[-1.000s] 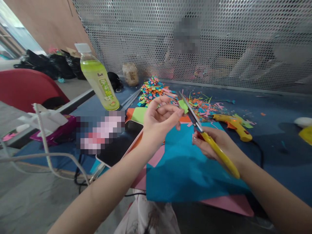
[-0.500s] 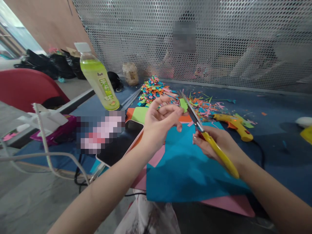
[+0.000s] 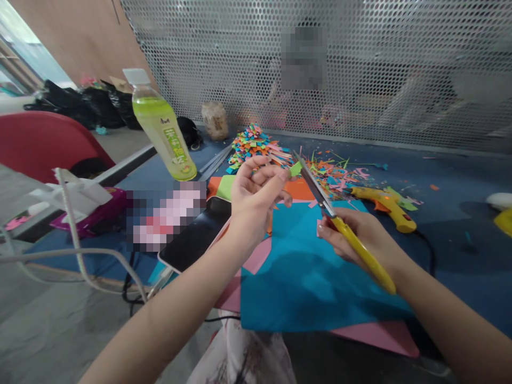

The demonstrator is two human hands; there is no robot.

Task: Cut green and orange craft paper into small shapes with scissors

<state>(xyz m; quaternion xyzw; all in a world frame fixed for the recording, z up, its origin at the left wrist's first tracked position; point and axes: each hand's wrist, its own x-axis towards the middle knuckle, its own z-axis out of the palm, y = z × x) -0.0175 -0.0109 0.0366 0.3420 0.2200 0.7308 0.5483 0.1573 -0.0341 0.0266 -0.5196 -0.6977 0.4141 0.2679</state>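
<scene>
A big blue table (image 3: pixel 460 176) sits under everything. On it lies a wide, bright blue sheet (image 3: pixel 312 277), with pink paper (image 3: pixel 380 336) poking out from under it. A tall drink bottle (image 3: pixel 164 133) stands on the left. The right hand (image 3: pixel 356 234) has its fingers wrapped round the yellow handles of the scissors (image 3: pixel 348 237). The left hand (image 3: pixel 258 192) is half curled, thumb and finger pinched together. Tiniest is the green bit of paper (image 3: pixel 296 169), in that pinch, right by the blades; I can't tell if they touch.
</scene>
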